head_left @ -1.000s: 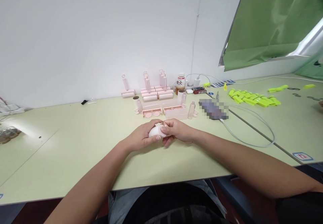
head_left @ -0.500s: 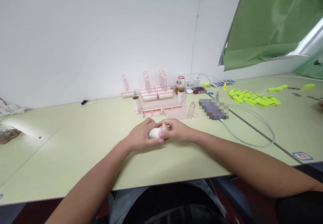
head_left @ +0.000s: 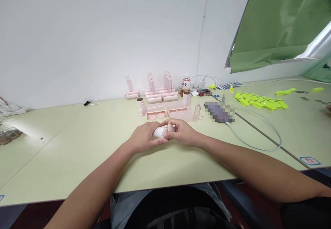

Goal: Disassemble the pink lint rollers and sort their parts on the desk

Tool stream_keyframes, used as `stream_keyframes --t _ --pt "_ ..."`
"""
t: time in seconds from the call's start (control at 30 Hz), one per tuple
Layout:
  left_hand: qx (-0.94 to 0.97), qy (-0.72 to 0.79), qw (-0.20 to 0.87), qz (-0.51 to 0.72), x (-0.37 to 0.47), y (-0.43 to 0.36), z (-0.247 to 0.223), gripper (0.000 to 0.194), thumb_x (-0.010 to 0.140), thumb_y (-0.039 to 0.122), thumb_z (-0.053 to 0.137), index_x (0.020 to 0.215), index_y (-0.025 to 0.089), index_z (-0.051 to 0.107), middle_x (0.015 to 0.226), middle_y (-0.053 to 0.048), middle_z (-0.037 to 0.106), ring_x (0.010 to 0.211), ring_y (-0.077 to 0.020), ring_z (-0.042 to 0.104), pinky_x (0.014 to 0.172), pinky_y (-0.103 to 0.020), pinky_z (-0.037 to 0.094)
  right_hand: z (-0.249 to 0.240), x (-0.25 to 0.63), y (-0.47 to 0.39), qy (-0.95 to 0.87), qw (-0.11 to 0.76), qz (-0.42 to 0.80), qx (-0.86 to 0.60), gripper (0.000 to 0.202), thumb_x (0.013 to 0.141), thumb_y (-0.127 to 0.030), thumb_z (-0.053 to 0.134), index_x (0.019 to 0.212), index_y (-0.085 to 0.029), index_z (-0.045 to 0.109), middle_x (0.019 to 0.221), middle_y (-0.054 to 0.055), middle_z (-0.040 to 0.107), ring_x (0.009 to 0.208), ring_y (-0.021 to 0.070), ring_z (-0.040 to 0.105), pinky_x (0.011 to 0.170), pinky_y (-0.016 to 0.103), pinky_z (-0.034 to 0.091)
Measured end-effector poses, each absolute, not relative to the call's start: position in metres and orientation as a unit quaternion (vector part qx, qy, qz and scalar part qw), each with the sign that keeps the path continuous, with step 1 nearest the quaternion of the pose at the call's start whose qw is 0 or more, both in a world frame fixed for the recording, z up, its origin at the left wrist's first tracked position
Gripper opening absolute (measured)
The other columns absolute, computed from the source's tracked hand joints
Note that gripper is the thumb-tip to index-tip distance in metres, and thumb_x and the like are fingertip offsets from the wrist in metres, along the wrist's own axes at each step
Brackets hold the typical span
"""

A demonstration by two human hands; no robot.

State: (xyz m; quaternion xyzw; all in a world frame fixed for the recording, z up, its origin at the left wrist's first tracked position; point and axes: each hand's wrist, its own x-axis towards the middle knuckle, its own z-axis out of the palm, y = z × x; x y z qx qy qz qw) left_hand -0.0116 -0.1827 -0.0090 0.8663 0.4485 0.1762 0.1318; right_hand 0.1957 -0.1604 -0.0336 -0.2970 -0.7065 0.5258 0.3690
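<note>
starts at far left with a power strip (head_left: 19, 112) on the pale table (head_left: 77, 146), then passes a small black scrap (head_left: 87, 103) near the wall. with the left hand (head_left: 142, 138), wraps thumb and fingers round a white cylinder (head_left: 159, 132), curled to its width. in front of the pink parts (head_left: 155, 100), lies almost level; cannot tell whether touching the table. looks smooth, plain and rounded, with a faintly pinkish rim at the right end. just beside that end, includes a tilted pinkish disc (head_left: 170, 128), joined or separate, cannot tell. with the right hand (head_left: 185, 133), pinches the disc among bent fingers, thumb against the rim. farther right, reaches a labelled bottle (head_left: 185, 83), then neon yellow strips (head_left: 261, 101).
</note>
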Motion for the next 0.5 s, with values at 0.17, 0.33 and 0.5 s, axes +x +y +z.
stream_keyframes --t 0.17,0.33,0.5 --pt "0.84 0.488 0.144 0.19 -0.0092 -0.1828 -0.0079 0.053 0.08 0.07 0.051 0.099 0.022 0.059 0.09 -0.005 0.065 0.076 -0.0232 0.058 0.062 -0.03 0.037 -0.0332 0.1934 -0.1621 -0.686 0.375 0.54 -0.313 0.034 0.077 -0.048 0.071 0.087 -0.019 0.057 0.077 0.0 0.063 0.07 0.0155 0.06 0.063 0.026 0.049" --pt "0.82 0.518 0.154 0.189 -0.0081 -0.1806 -0.0095 0.052 0.077 0.073 0.054 0.089 0.023 0.06 0.081 -0.002 0.065 0.071 -0.0221 0.058 0.058 -0.028 0.034 -0.0362 0.1943 -0.1567 -0.704 0.37 0.52 -0.31 0.034 0.079 -0.049 0.069 0.078 -0.02 0.049 0.067 -0.003 0.056 0.064 0.0136 0.056 0.058 0.024 0.045" --pt "0.81 0.537 0.151 0.182 -0.0079 -0.1805 -0.0108 0.052 0.075 0.074 0.056 0.088 0.024 0.062 0.082 -0.002 0.066 0.072 -0.0228 0.059 0.057 -0.027 0.032 -0.0399 0.1953 -0.1538 -0.714 0.375 0.511 -0.299 0.03 0.08 -0.045 0.068 0.083 -0.019 0.053 0.074 -0.002 0.054 0.068 0.0133 0.056 0.061 0.024 0.045"
